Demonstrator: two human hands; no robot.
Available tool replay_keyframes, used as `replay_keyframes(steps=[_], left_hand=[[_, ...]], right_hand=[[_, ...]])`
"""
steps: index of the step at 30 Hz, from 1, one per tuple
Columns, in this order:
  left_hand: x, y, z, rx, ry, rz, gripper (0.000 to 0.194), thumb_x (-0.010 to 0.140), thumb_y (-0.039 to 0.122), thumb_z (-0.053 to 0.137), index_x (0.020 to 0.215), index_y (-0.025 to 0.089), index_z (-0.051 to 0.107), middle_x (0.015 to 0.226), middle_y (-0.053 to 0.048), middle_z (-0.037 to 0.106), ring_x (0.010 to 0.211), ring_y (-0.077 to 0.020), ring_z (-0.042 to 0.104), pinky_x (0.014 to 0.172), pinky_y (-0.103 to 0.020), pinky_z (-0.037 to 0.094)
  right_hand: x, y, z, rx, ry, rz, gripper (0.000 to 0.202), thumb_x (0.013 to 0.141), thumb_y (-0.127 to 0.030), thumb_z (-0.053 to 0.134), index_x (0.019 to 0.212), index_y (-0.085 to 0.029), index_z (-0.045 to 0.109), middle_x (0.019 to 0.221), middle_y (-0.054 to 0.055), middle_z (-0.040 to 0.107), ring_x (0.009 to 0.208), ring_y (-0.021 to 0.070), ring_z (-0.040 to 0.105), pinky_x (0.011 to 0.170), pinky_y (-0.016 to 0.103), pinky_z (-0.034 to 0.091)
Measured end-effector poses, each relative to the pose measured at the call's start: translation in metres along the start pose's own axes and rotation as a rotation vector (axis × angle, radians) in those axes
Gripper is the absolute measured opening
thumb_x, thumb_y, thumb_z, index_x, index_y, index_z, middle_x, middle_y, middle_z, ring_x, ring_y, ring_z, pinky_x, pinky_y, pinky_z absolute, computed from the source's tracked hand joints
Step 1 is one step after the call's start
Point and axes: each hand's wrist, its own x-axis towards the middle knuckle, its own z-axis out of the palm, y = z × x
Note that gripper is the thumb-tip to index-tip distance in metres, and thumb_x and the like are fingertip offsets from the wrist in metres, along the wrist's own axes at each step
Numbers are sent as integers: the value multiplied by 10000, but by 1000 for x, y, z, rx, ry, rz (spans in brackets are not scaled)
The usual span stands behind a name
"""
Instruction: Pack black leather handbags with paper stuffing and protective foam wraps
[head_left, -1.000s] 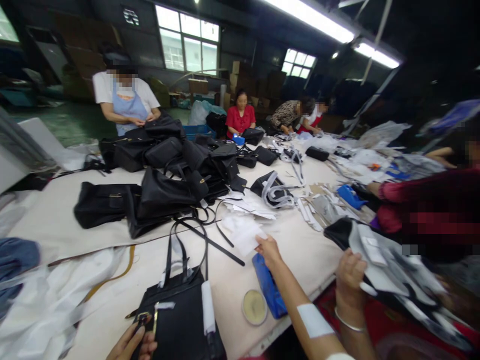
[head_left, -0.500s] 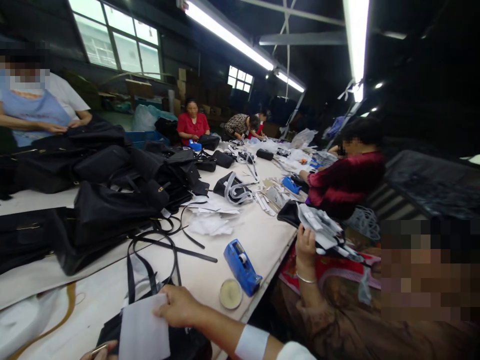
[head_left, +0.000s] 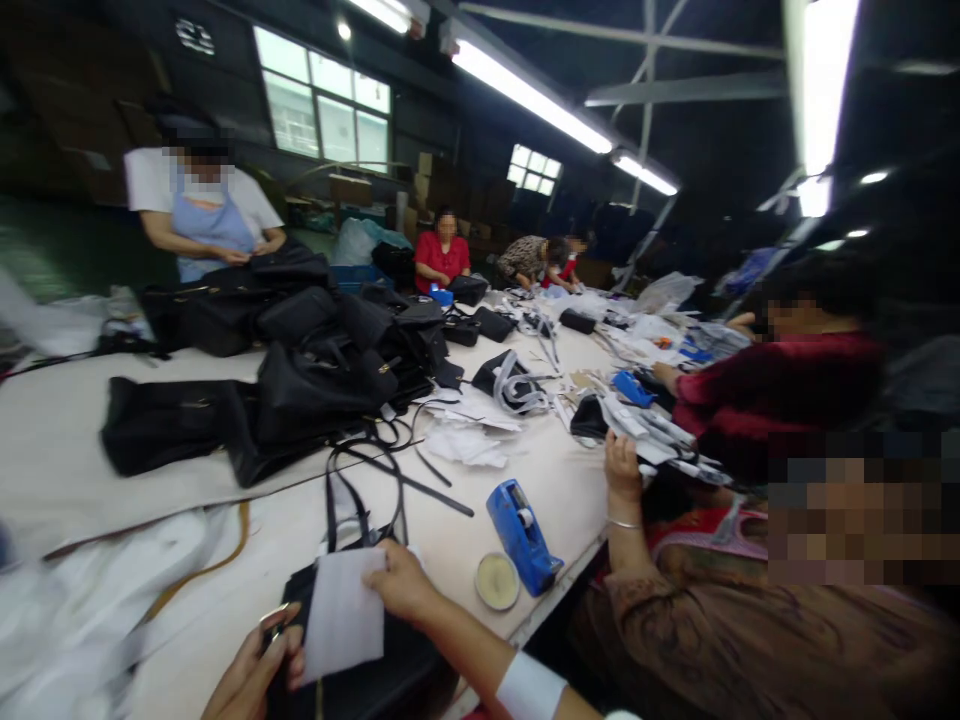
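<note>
A white foam sheet (head_left: 345, 615) is pinched at its upper right corner by my right hand (head_left: 401, 585), thumb and fingers closed. It lies over the front of a black handbag (head_left: 390, 670) at the table's near edge. Black straps (head_left: 330, 505) stand up from the bag's far side. My left hand (head_left: 255, 665) has curled fingers at the bag's left edge, close to the sheet's lower left corner. A shiny metal piece (head_left: 276, 615) shows at those fingers; whether it is bag hardware or a finger ring is unclear.
Right of the bag are a round tin (head_left: 496, 582) and a blue tape dispenser (head_left: 521, 540). White sheets (head_left: 469, 425) lie farther back. Black bags (head_left: 322, 390) are heaped at left. A co-worker's hand (head_left: 622, 465) holds grey-white pieces at right; other people work around the table.
The camera view has swung left, so the scene sits farther right. More of my left hand shows now. My right hand still holds the foam sheet over the bag.
</note>
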Motion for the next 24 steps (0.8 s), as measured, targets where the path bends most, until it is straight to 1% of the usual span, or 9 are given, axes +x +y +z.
replay_keyframes(steps=[3, 6, 11, 13, 15, 16, 18, 21, 24], left_hand=[[-12, 8, 2, 19, -9, 90, 378, 766, 493, 575, 992, 193, 525, 638, 47, 512, 512, -96, 474, 475, -222, 401], [-6, 8, -1, 9, -17, 127, 338, 815, 484, 501, 953, 175, 509, 633, 46, 498, 489, -89, 481, 433, -204, 364], [3, 3, -6, 22, 35, 109, 394, 846, 538, 390, 848, 168, 525, 567, 48, 484, 427, -91, 465, 408, -209, 357], [4, 6, -6, 123, 101, 158, 412, 854, 529, 379, 784, 163, 556, 617, 9, 543, 536, -125, 545, 515, -255, 449], [5, 11, -6, 297, 156, 292, 408, 870, 486, 387, 764, 162, 610, 848, -64, 627, 815, -179, 607, 755, -333, 489], [4, 13, -6, 395, 173, 372, 395, 877, 460, 394, 779, 167, 639, 1018, -90, 619, 980, -203, 576, 881, -367, 450], [4, 17, -6, 561, 194, 504, 351, 884, 416, 414, 847, 191, 681, 1320, -86, 473, 1236, -236, 410, 1056, -413, 302], [2, 20, -8, 682, 205, 589, 307, 880, 384, 446, 956, 216, 692, 1499, -35, 239, 1374, -258, 180, 1131, -448, 144], [0, 20, -14, 654, 158, 569, 325, 881, 384, 442, 1049, 225, 672, 1530, -28, 156, 1357, -265, 234, 1111, -438, 220]], right_hand=[[-4, -6, -2, 115, -24, -14, 210, 665, -198, 525, 868, -170, 568, 763, -5, 635, 706, 154, 582, 656, 266, 448], [9, -10, -6, 136, -81, -48, 253, 695, -292, 555, 919, -174, 557, 786, 11, 642, 723, 171, 587, 652, 272, 451], [22, -13, -1, 93, -132, -40, 251, 726, -340, 558, 916, -176, 549, 801, 26, 639, 712, 177, 587, 630, 269, 445], [23, -13, 6, 74, -152, -42, 265, 726, -354, 562, 923, -177, 548, 794, 26, 639, 701, 177, 582, 617, 267, 442], [23, -14, 15, 57, -188, -50, 269, 728, -369, 564, 916, -177, 547, 767, 15, 630, 678, 170, 570, 603, 261, 434], [23, -15, 20, 54, -213, -57, 264, 732, -376, 564, 905, -177, 547, 751, 8, 623, 665, 163, 560, 598, 258, 428], [21, -18, 29, 74, -284, -68, 251, 742, -387, 562, 881, -178, 551, 726, -4, 609, 642, 149, 541, 593, 252, 415], [14, -27, 39, 149, -462, -46, 263, 748, -401, 577, 894, -183, 577, 739, -7, 611, 653, 141, 537, 606, 250, 407], [5, -39, 44, 222, -622, 36, 320, 749, -413, 596, 985, -197, 600, 822, 8, 637, 719, 152, 563, 631, 254, 422]])
